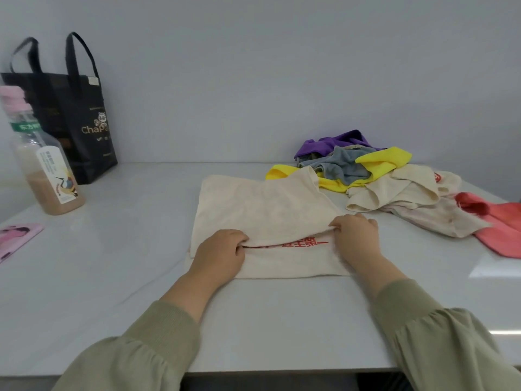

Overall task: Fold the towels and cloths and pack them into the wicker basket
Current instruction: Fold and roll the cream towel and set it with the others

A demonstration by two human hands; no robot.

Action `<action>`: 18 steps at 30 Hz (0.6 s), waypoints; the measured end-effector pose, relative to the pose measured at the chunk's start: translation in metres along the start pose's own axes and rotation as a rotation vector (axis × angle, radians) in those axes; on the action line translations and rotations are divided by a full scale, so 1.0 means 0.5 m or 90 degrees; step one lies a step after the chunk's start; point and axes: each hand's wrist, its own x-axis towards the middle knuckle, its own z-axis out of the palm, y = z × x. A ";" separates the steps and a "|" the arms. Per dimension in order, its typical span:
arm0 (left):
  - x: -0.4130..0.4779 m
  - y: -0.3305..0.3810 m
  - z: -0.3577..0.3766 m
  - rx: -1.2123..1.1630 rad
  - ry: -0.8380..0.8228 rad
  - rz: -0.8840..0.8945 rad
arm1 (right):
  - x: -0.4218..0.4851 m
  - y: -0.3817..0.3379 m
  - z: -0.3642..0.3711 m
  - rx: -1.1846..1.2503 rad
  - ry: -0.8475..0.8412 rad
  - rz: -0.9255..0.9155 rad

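Observation:
A cream cloth [262,210] with red printed characters lies on the white table [112,277] in front of me, its far half folded toward me over the near half. My left hand [221,251] pinches the folded edge at its left end. My right hand [356,232] pinches the same edge at its right end. To the right lies a loose heap: a purple cloth [332,142], a grey cloth [341,165], a yellow cloth [383,160], another cream cloth [400,193] and a red cloth [501,224]. No wicker basket is in view.
A black tote bag [76,119] stands against the wall at the back left. Beside it stands a bottle [42,162] with a pink cap and a brown drink. A pink flat object [14,237] lies at the left edge.

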 end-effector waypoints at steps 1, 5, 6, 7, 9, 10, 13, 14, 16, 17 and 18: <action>0.000 -0.001 0.003 -0.001 0.011 -0.008 | -0.004 0.000 -0.006 0.036 0.097 -0.015; -0.001 -0.002 0.010 -0.015 0.039 -0.031 | -0.045 -0.019 -0.050 0.157 0.410 -0.159; -0.001 -0.003 0.010 -0.023 0.045 -0.033 | -0.061 -0.020 -0.052 0.143 0.393 -0.198; 0.000 -0.004 0.011 -0.027 0.054 -0.032 | -0.075 -0.016 -0.049 0.108 0.340 -0.229; 0.001 -0.004 0.006 -0.014 0.099 -0.031 | -0.097 0.001 -0.032 0.026 0.140 -0.230; 0.001 -0.004 0.002 -0.012 0.137 -0.028 | -0.104 0.013 -0.024 -0.001 0.040 -0.199; -0.002 -0.002 -0.016 -0.028 0.276 0.054 | -0.101 0.035 -0.013 0.016 -0.031 -0.143; -0.006 0.001 -0.023 -0.017 0.315 0.098 | -0.101 0.033 -0.014 0.022 -0.029 -0.132; -0.021 0.006 -0.036 0.019 0.327 0.204 | -0.098 0.028 -0.014 0.030 -0.026 -0.124; -0.031 0.008 -0.039 0.040 0.296 0.263 | -0.098 0.027 -0.015 0.031 -0.030 -0.121; -0.042 0.008 -0.038 0.059 0.241 0.310 | -0.100 0.026 -0.014 0.033 -0.031 -0.115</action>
